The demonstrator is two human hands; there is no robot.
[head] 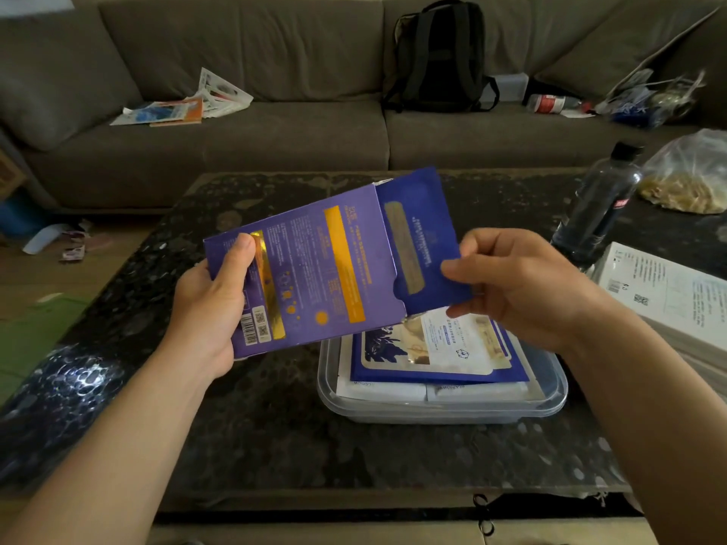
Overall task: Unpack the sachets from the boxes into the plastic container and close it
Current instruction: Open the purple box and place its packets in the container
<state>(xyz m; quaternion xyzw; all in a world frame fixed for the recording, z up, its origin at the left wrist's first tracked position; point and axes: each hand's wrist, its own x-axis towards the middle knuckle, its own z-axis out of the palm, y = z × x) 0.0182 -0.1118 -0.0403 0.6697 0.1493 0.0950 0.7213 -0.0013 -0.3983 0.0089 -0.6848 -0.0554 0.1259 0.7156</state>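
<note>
- The bench (275, 426), dark and speckled, is seen with the container (444, 413) set on its near right part, back from the near edge.
- The container is open at the top. Flat sachets (440, 363) are already laid in it, and no lid can be made out with certainty.
- The box (307, 277), purple, is held above the bench, up and left of the container. Its long axis is tilted, with the open end raised toward the right.
- One blue sachet (417, 238) is shown about half out of that open end, in line with the box. Its lower corner hangs over the container.
- The left hand (212, 304) is wrapped round the closed end of the box, with the thumb laid across its face.
- The right hand (519, 285) lies to the right of the sachet. Its fingers (454, 269) are closed in a pinch on the sachet's right edge.
- The coming move is judged to turn on one relation. The sachet must be drawn rightward along the box's axis, away from the left hand. It can then be lowered flat, as the container lies just below the right hand, the nearer one.
</note>
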